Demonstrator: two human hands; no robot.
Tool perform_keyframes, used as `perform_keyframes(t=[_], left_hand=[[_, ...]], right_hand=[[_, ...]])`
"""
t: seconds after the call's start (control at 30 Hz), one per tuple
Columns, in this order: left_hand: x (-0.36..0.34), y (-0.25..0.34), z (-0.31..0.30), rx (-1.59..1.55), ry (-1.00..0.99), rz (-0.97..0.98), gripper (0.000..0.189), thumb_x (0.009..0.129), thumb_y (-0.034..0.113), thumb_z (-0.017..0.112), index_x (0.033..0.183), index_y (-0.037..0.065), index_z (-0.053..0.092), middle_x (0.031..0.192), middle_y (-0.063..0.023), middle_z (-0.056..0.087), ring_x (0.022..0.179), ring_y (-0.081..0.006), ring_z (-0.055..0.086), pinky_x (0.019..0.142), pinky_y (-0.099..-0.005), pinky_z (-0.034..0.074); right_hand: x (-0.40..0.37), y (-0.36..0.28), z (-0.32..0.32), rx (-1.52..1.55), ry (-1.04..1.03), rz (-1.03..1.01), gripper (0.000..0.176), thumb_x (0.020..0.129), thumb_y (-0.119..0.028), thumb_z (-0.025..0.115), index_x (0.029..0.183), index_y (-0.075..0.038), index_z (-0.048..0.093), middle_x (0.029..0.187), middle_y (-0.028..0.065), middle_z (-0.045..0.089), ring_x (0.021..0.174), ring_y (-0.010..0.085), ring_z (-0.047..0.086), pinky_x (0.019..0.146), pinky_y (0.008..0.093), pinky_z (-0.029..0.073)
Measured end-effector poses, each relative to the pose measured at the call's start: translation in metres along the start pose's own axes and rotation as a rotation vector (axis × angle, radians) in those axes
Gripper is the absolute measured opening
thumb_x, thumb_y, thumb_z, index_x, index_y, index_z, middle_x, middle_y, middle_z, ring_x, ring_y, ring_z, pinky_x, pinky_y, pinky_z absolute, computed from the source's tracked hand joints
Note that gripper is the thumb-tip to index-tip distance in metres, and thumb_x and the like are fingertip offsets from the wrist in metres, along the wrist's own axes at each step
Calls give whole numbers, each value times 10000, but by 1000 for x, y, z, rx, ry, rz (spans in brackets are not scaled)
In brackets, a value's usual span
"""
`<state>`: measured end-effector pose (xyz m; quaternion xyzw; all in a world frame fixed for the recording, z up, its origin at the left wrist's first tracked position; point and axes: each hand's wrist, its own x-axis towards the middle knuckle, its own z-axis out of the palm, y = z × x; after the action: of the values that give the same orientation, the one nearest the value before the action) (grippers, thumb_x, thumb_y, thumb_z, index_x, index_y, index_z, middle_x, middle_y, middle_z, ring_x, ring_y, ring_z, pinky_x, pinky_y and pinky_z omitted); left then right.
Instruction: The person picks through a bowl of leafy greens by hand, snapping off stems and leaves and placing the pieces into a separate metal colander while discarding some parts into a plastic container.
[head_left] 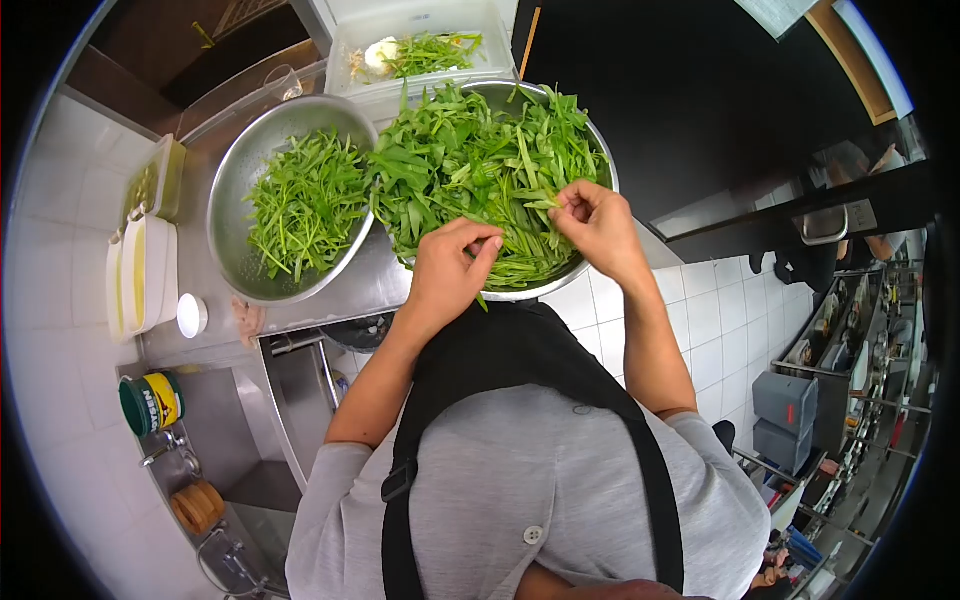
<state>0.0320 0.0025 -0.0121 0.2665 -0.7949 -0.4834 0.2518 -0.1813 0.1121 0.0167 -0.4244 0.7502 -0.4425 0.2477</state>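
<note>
A large metal bowl (612,165) in front of me is heaped with long-leaved greens (450,140) that look like water spinach. My right hand (598,225) pinches a pale green leafy sprig (541,200) between thumb and fingers at the bowl's right side. Over the near left rim, my left hand (455,268) is closed, thumb against fingers, with a bit of green stem showing between them. To the left, a second metal bowl (232,240) holds a smaller pile of picked greens (305,200).
Behind the bowls stands a clear plastic tub (345,45) with greens and something white. White containers (155,270) and a small white cup (192,315) line the counter's left end. A sink (235,420) lies lower left, a black cabinet (690,100) to the right.
</note>
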Motion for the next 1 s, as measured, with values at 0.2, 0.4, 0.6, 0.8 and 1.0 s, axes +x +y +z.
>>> perform_keyframes(t=[0.2,0.4,0.6,0.8,1.0], left_hand=[[5,4,0,-410,-130,-284,251,1012,142,687,1181,-37,735,1027,-97,757,846,-121,693,722,-252,556],[12,13,5,-592,-85,-199,343,1042,138,640,1325,-55,645,1133,-139,739,945,-159,715,825,-290,589],[1,1,6,-610,-93,-240,348,1036,119,648,1333,-62,637,1181,-141,724,1021,-168,704,878,-299,582],[-21,-11,-1,-624,-35,-239,354,1034,127,660,1330,-66,639,1209,-139,716,1048,-166,698,899,-299,578],[-31,-15,-13,-628,101,-199,352,1022,100,672,1330,-67,637,1172,-115,720,1025,-160,697,880,-300,577]], right_hand=[[7,-18,-15,387,-144,26,100,949,-68,726,974,1,658,832,-18,646,711,61,603,664,229,504],[21,-20,-17,673,-182,-57,63,967,-39,702,1008,-15,661,868,-3,665,771,66,635,704,239,534],[40,-24,-8,888,-164,38,71,986,-65,680,1050,-45,656,860,-16,663,754,73,636,756,288,575],[97,-36,0,888,-174,-33,55,983,-55,665,1028,-68,638,777,-53,603,704,67,607,757,312,581],[163,-64,26,958,-280,-112,61,994,-52,626,1052,-64,640,822,-30,622,701,85,585,750,331,567]])
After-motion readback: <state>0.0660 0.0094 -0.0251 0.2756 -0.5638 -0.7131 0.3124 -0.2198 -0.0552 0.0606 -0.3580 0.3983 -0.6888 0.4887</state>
